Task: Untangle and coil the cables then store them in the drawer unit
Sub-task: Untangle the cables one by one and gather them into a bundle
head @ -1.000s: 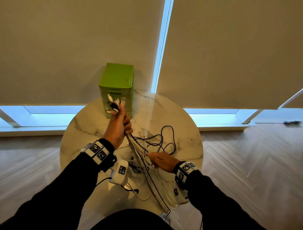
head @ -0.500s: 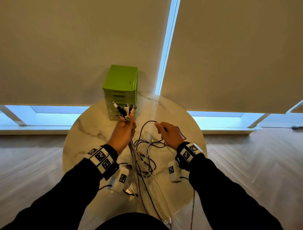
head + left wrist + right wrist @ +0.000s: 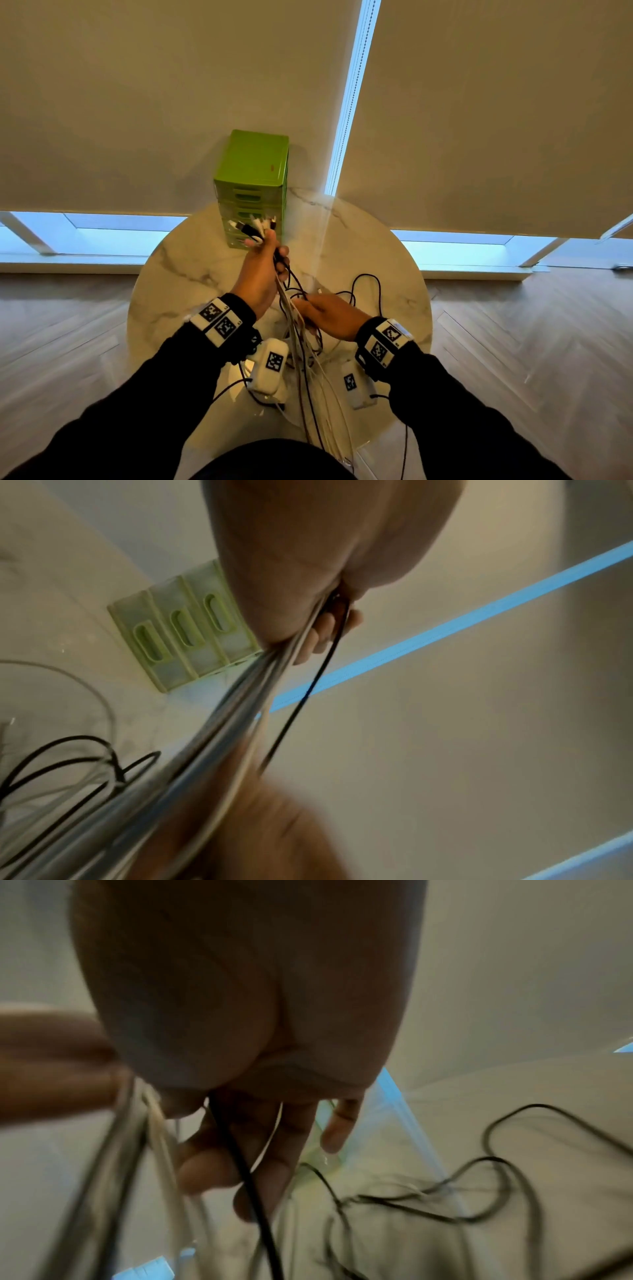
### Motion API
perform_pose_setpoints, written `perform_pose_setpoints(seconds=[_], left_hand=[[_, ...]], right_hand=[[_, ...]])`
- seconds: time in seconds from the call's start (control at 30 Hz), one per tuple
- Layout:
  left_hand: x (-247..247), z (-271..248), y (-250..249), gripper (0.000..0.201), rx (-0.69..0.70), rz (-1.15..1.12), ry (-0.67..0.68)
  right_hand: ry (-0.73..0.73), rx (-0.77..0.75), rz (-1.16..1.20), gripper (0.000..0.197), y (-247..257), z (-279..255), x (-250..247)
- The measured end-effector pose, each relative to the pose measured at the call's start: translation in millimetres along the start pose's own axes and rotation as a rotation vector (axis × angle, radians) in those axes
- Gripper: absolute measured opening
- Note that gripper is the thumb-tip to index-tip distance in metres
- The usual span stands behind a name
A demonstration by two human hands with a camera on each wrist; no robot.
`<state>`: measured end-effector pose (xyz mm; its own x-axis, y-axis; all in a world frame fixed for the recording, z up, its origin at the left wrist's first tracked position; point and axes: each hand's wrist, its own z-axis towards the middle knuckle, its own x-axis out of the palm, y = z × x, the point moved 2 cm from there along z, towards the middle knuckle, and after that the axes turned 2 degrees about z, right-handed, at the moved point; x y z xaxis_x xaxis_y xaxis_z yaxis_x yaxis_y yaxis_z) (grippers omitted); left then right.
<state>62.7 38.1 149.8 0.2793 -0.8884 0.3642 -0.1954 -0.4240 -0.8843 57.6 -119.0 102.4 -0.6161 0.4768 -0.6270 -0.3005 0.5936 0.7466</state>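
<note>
My left hand (image 3: 263,274) is raised over the round marble table (image 3: 191,267) and grips a bundle of white and black cables (image 3: 291,329) near their plug ends (image 3: 255,228). The plugs stick up in front of the green drawer unit (image 3: 255,171). The bundle (image 3: 222,737) hangs taut from the fist (image 3: 308,561) toward my body. My right hand (image 3: 329,315) sits just right of the bundle, fingertips against it, with a black cable (image 3: 246,1177) running between thumb and fingers (image 3: 270,1172). Loose black loops (image 3: 368,277) lie on the table behind it.
The drawer unit (image 3: 178,642) stands at the table's far edge against beige roller blinds, its drawers closed. A bright window strip runs under the blinds. Wood floor surrounds the table. White camera boxes (image 3: 269,363) hang below both wrists.
My right hand swung from the bundle out to the far right with a black cable, then came back left and nearer to the bundle. The left hand kept its grip, staying near the drawer unit.
</note>
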Motion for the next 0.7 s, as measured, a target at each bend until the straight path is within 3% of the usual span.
perform_pose_setpoints(seconds=[0.07, 0.23, 0.43, 0.57, 0.7], left_hand=[[-7, 8, -12, 0.028, 0.035, -0.069, -0.029], [-28, 14, -24, 0.029, 0.120, -0.068, -0.075], [-30, 9, -32, 0.037, 0.197, -0.077, -0.070], [-24, -4, -28, 0.041, 0.282, 0.192, -0.050], [-14, -19, -16, 0.047, 0.286, 0.564, 0.008]], right_hand=[[0.120, 0.078, -0.070, 0.055, -29, -9, 10], [-0.030, 0.085, 0.012, 0.040, -74, -24, -4], [-0.007, 0.226, -0.354, 0.046, -91, -9, -35], [-0.143, 0.294, -0.403, 0.052, -63, 16, -56], [-0.330, 0.118, -0.208, 0.048, -11, 41, -64]])
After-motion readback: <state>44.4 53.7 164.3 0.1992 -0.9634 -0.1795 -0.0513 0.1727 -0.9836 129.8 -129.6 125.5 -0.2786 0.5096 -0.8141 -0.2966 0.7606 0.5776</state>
